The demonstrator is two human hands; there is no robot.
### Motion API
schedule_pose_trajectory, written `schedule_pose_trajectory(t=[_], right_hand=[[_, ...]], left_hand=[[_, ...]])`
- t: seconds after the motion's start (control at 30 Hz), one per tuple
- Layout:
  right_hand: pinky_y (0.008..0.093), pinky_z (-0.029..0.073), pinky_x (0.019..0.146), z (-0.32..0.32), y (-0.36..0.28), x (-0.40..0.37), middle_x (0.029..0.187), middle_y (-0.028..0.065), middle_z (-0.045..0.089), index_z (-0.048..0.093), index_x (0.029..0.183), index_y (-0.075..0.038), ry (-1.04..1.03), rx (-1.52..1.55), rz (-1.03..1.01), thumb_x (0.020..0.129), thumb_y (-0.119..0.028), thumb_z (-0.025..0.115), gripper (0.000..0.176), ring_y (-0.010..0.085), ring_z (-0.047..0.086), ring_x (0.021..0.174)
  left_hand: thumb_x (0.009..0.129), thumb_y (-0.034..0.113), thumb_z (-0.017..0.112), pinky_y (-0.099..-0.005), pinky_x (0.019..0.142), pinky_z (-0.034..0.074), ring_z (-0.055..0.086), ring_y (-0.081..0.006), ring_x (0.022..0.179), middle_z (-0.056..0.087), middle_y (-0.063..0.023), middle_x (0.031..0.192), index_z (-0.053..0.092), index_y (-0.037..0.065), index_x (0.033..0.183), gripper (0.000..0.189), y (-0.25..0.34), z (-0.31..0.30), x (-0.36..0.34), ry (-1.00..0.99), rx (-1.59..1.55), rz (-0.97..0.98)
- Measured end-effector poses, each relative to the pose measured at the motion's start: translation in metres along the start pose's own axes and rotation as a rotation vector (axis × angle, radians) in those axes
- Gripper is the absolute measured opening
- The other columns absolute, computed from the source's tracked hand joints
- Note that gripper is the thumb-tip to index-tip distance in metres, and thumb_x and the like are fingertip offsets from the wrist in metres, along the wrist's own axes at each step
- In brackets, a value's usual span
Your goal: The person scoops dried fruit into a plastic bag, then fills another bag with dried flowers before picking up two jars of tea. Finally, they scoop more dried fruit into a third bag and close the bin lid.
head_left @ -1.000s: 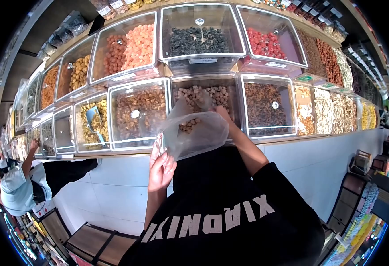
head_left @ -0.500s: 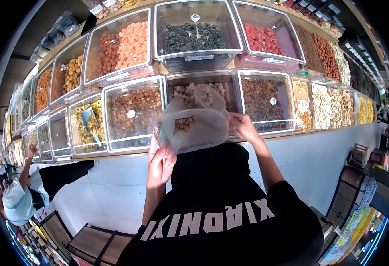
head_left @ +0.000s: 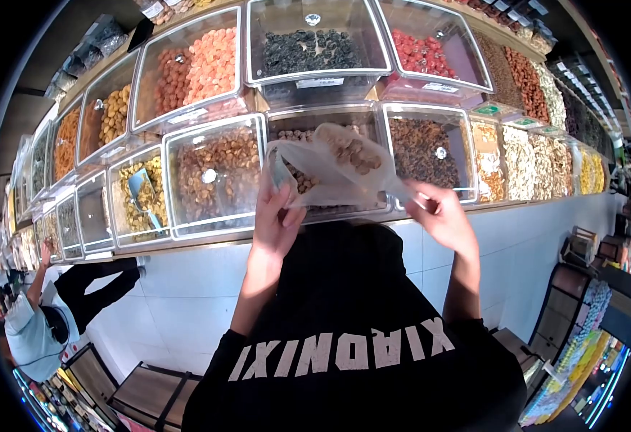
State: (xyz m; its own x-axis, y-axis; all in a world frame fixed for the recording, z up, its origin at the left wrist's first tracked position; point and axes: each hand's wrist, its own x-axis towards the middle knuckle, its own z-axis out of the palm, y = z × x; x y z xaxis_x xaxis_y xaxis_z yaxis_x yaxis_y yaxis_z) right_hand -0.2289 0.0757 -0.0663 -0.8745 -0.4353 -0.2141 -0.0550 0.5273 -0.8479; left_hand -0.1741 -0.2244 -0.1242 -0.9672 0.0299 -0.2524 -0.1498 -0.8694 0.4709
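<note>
A translucent plastic bag (head_left: 322,191) is stretched between my two hands. My left hand (head_left: 278,216) pinches its left side, fingers curled around the film. At the right corner, the fingers of my right hand (head_left: 441,216) are closed on the bag, slightly smeared by motion. Light-brown dried pieces (head_left: 358,153) show through the upper part of the film. Behind and beneath the bag lies a bin (head_left: 322,113) of similar pieces, largely covered by the bag.
Clear-lidded bins flank it, one of brown pieces (head_left: 222,165) left, one of darker pieces (head_left: 420,147) right. A blue scoop (head_left: 142,194) rests among yellow pieces. Dark (head_left: 308,54) and red (head_left: 422,54) dried goods fill the upper row. Another person (head_left: 42,324) stands far left.
The bag has tilted and moved up, its right corner now drawn toward my right hand. My right hand has shifted right and turned. The other person's legs have moved.
</note>
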Motion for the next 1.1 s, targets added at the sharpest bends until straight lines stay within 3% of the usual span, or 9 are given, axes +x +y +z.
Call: schedule_pose_trajectory(t=[0.07, 0.13, 0.23, 0.47, 0.6, 0.73, 0.8, 0.9, 1.1], right_hand=[[0.0371, 0.051, 0.056, 0.018, -0.033, -0.001, 0.069, 0.0130, 0.065, 0.065, 0.120, -0.004, 0.030, -0.194, 0.011, 0.082, -0.007, 0.067, 0.039, 0.0243, 0.065, 0.057], [0.0432, 0.054, 0.063, 0.042, -0.037, 0.001, 0.080, 0.0170, 0.069, 0.065, 0.119, -0.006, 0.107, -0.491, -0.161, 0.081, -0.012, 0.066, 0.039, 0.0365, 0.067, 0.069], [0.0429, 0.055, 0.066, 0.048, -0.039, 0.005, 0.086, 0.0176, 0.070, 0.065, 0.121, -0.009, -0.007, -0.587, -0.087, 0.081, -0.015, 0.065, 0.040, 0.0389, 0.067, 0.073], [0.0399, 0.053, 0.063, 0.002, -0.051, 0.006, 0.079, 0.0203, 0.068, 0.064, 0.121, -0.006, 0.065, -0.249, 0.174, 0.082, -0.008, 0.065, 0.039, 0.0329, 0.069, 0.068], [0.0389, 0.051, 0.059, 0.007, 0.015, 0.036, 0.068, 0.0210, 0.065, 0.068, 0.101, 0.005, 0.059, -0.336, 0.136, 0.085, -0.013, 0.064, 0.024, 0.0277, 0.068, 0.061], [0.0431, 0.052, 0.059, 0.062, 0.069, 0.086, 0.061, 0.0228, 0.063, 0.067, 0.077, 0.009, -0.273, -0.219, 0.613, 0.085, -0.021, 0.063, 0.031, 0.0301, 0.069, 0.060], [0.0436, 0.050, 0.059, 0.097, 0.116, 0.101, 0.058, 0.0192, 0.063, 0.065, 0.075, 0.008, -0.285, -0.183, 0.551, 0.086, -0.026, 0.063, 0.036, 0.0296, 0.069, 0.060], [0.0423, 0.049, 0.060, 0.169, 0.224, 0.128, 0.060, 0.0163, 0.064, 0.065, 0.075, 0.007, 0.023, 0.133, -0.040, 0.087, -0.029, 0.064, 0.038, 0.0287, 0.068, 0.064], [0.0386, 0.047, 0.061, 0.193, 0.207, 0.157, 0.071, 0.0127, 0.065, 0.068, 0.090, 0.005, 0.018, 0.214, 0.323, 0.090, -0.030, 0.066, 0.035, 0.0195, 0.062, 0.065]], left_hand=[[0.098, 0.010, 0.056, -0.0177, 0.048, 0.029, 0.034, -0.0044, 0.050, 0.046, 0.0033, 0.081, 0.018, 0.027, 0.157, 0.072, -0.002, -0.001, -0.003, 0.024, 0.016, -0.001], [0.098, 0.009, 0.055, -0.0177, 0.047, 0.028, 0.034, -0.0036, 0.050, 0.048, 0.0039, 0.086, 0.027, 0.027, 0.155, 0.066, -0.005, -0.005, -0.006, 0.035, 0.018, 0.003], [0.098, 0.007, 0.054, -0.0181, 0.048, 0.031, 0.034, -0.0059, 0.049, 0.045, 0.0024, 0.077, 0.016, 0.027, 0.159, 0.074, 0.001, -0.003, -0.014, 0.074, -0.030, 0.006], [0.097, 0.000, 0.049, -0.0175, 0.047, 0.032, 0.034, -0.0066, 0.049, 0.047, 0.0023, 0.080, 0.016, 0.026, 0.159, 0.074, 0.001, -0.020, -0.036, 0.125, -0.125, 0.081], [0.097, 0.001, 0.048, -0.0182, 0.047, 0.032, 0.034, -0.0065, 0.051, 0.046, 0.0020, 0.081, 0.012, 0.029, 0.159, 0.077, 0.001, -0.018, -0.053, 0.168, -0.099, 0.021], [0.098, 0.003, 0.049, -0.0186, 0.047, 0.033, 0.035, -0.0064, 0.051, 0.044, 0.0018, 0.080, 0.007, 0.030, 0.159, 0.079, -0.010, -0.032, -0.075, 0.107, -0.073, -0.030], [0.099, 0.006, 0.050, -0.0189, 0.045, 0.031, 0.037, -0.0070, 0.052, 0.042, 0.0014, 0.081, 0.009, 0.031, 0.158, 0.077, -0.012, -0.033, -0.091, 0.130, -0.005, -0.066], [0.099, 0.008, 0.052, -0.0190, 0.045, 0.029, 0.034, -0.0059, 0.048, 0.041, 0.0028, 0.076, 0.007, 0.029, 0.159, 0.078, -0.013, -0.031, -0.106, 0.127, 0.064, -0.065], [0.098, 0.012, 0.053, -0.0185, 0.045, 0.028, 0.035, -0.0045, 0.048, 0.038, 0.0042, 0.069, 0.012, 0.017, 0.159, 0.074, -0.013, -0.029, -0.116, 0.186, 0.102, -0.096]])
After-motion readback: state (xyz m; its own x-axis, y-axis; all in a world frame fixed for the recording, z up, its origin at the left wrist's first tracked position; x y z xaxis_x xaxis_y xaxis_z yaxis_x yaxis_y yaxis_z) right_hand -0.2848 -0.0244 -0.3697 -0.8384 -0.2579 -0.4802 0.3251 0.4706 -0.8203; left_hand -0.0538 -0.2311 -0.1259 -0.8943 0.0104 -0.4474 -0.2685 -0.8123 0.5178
